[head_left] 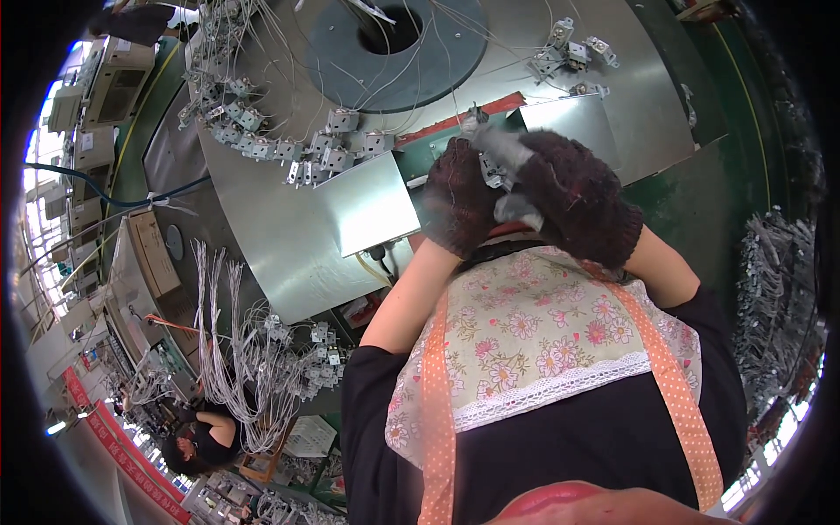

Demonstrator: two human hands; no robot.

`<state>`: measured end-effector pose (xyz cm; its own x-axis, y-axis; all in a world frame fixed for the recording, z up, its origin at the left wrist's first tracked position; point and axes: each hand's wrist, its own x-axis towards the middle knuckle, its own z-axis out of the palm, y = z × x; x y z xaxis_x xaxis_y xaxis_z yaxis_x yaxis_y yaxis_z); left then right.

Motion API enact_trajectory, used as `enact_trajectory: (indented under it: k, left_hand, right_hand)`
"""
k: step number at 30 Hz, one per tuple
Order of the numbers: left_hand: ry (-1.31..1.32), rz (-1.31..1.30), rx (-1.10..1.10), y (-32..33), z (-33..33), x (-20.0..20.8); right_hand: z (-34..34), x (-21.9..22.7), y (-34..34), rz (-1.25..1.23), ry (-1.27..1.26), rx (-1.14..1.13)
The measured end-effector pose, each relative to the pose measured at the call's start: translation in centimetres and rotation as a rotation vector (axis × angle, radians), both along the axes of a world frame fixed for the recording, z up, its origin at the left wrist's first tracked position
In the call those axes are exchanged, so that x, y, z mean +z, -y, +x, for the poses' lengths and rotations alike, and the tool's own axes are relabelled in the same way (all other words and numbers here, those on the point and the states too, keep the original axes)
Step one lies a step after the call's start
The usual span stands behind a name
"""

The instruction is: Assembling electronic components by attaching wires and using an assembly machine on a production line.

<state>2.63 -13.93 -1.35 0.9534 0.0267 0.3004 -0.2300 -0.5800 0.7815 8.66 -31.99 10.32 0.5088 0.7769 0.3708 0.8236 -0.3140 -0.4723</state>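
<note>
My left hand (459, 197) and my right hand (573, 194) wear dark knitted gloves and meet at the near edge of a metal worktable (289, 249). Grey coverings wrap the thumb and finger of my right glove, which are slightly blurred. Between the hands is a small silvery metal box (493, 172), mostly hidden by the gloves. The curled fingers of both hands close on it from either side. A green fixture (422, 157) with a red edge lies just beyond, flanked by a bright metal plate (372, 206) on the left and another plate (573, 122) on the right.
Several wired metal boxes (337, 149) line the table's left side, with a smaller group (573, 54) at far right. A grey round disc (332, 66) with a central hole sits beyond. Bundled wired parts (297, 359) hang at lower left, where another person (206, 437) works.
</note>
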Motion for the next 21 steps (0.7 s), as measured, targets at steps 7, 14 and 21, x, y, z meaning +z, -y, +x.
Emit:
enact_trajectory:
  k: [7,14,21]
  left_hand:
    - [-0.173,0.073,0.051,0.6,-0.3,1.6]
    - [-0.065,0.110,0.097,0.6,-0.4,2.3]
    - [-0.246,0.033,-0.010,0.3,0.1,1.6]
  right_hand:
    - [0.3,-2.3,1.0,-0.021,0.094,0.091]
    - [0.2,-1.9,1.3,-0.092,-0.034,0.014]
    - [-0.3,-3.2,0.9,-0.068,0.112,0.093]
